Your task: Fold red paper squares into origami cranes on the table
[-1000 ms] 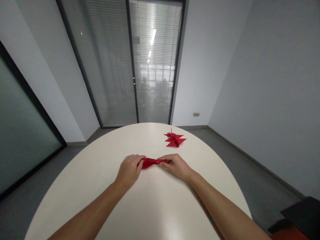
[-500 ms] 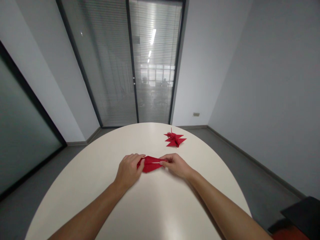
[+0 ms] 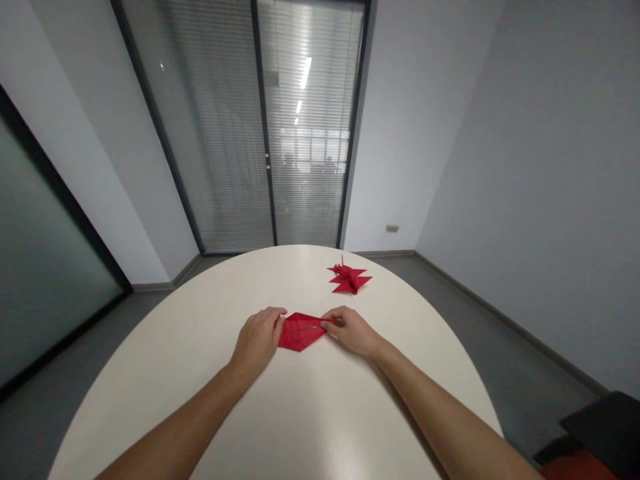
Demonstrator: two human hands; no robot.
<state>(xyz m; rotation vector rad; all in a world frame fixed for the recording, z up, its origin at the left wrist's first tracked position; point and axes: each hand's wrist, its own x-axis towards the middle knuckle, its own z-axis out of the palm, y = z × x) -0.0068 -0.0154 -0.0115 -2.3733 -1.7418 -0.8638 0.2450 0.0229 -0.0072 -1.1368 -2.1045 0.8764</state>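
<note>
A sheet of red origami paper (image 3: 300,332), folded into a long pointed diamond, lies between my hands on the round table. My left hand (image 3: 257,335) rests at its left end with the fingers bent over the paper's edge, hiding that end. At the opposite tip, my right hand (image 3: 347,328) pinches the paper between thumb and fingers. A thin slit shows along the middle of the right half. Beyond my right hand sits a cluster of folded red paper cranes (image 3: 350,279) with pointed wings; how many is hard to tell.
The cream round table (image 3: 190,373) curves away on both sides. Behind it stands a glass partition with blinds (image 3: 310,193), beside a grey wall (image 3: 540,167). A dark chair-like object (image 3: 603,427) is at the lower right.
The red paper's near flap has spread toward me, making the shape wider, and the slit has narrowed. My left hand has shifted slightly left; my right hand keeps its pinch.
</note>
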